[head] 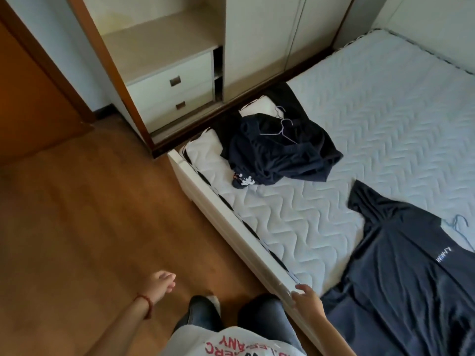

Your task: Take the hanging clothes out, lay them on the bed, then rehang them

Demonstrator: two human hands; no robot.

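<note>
A heap of dark clothes (280, 152) lies on the mattress (372, 119) near its far left corner, with a thin wire hanger (280, 129) on top. A dark T-shirt (401, 273) with small white lettering is spread flat at the near right, a second hanger (462, 227) poking from its collar. My left hand (162, 281) hangs over the wooden floor, fingers loosely apart, holding nothing. My right hand (307, 299) is beside the white bed frame (231, 222), fingers apart, empty, just short of the T-shirt's hem.
An open wardrobe (159, 39) with a bare shelf and two drawers (174, 96) stands at the far left of the bed; closed doors (259, 42) continue to the right. A brown door (33, 98) is at left. Wooden floor (90, 214) lies between me and the wardrobe.
</note>
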